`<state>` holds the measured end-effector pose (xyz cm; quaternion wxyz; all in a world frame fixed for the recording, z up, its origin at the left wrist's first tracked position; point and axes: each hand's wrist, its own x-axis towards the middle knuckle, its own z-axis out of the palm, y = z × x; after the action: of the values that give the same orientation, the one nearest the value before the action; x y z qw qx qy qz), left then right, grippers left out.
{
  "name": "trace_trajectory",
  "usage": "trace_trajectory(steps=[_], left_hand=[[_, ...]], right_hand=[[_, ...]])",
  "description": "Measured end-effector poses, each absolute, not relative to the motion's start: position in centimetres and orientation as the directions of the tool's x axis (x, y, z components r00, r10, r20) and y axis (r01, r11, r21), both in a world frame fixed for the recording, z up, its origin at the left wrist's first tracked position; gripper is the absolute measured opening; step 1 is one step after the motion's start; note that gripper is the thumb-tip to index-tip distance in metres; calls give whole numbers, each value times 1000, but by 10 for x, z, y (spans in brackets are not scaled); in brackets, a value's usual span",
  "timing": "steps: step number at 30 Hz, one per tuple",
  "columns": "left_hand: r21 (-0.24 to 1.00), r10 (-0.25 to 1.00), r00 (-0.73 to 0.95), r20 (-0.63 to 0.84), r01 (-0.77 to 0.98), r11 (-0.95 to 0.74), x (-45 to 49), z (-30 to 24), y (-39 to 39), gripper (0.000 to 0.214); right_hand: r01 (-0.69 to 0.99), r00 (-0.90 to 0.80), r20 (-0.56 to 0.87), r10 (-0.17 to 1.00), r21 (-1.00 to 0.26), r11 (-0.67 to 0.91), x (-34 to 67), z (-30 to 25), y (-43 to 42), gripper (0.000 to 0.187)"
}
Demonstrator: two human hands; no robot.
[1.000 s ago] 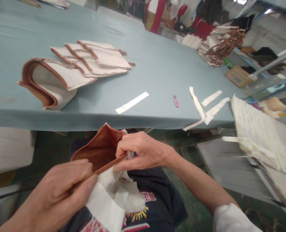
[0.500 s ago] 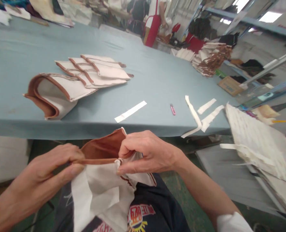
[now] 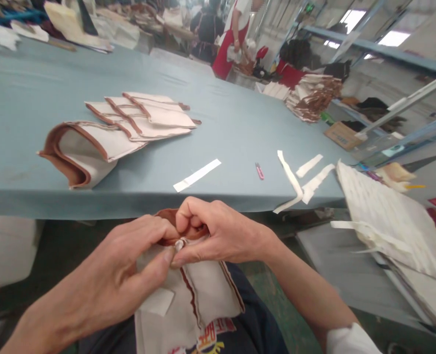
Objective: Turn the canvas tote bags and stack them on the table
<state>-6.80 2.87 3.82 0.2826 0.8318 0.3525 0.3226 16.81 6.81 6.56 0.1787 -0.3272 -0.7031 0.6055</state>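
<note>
A cream fabric bag (image 3: 214,290) with a brown lining and brown seam edging lies over my lap, its opening facing the table. My left hand (image 3: 129,260) pinches the rim near the seam, thumb in front and fingers at the lined side. Right beside it, my right hand (image 3: 218,231) grips the same rim, its index finger curled over the brown lining. Between the two thumbs a small pale bunched bit of the seam shows. The fingertips inside the opening are partly hidden.
On the blue-grey table (image 3: 232,118) lie several similar bags (image 3: 159,115), a white strip (image 3: 197,175), pink thread snips (image 3: 259,171) and pale strips (image 3: 291,174). A stack of bags (image 3: 309,98) stands farther back. A board with pale material (image 3: 391,216) is at right. A person in a red apron (image 3: 225,51) stands behind.
My left hand has moved right along the rim, up against my right hand. The bag's opening has narrowed and its front now shows the brown-edged seam more upright.
</note>
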Motion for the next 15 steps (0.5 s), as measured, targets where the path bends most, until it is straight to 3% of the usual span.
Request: trace_trajectory(steps=[6, 10, 15], left_hand=[[768, 781, 556, 285, 356, -533, -76, 31, 30, 28], [830, 796, 548, 258, 297, -473, -85, 20, 32, 28], [888, 799, 555, 232, 213, -406, -90, 13, 29, 31]], right_hand=[[214, -728, -81, 681, -970, 112, 165, 53, 71, 54], [229, -746, -11, 666, -943, 241, 161, 44, 74, 37], [185, -798, -2, 602, -953, 241, 156, 34, 75, 25]])
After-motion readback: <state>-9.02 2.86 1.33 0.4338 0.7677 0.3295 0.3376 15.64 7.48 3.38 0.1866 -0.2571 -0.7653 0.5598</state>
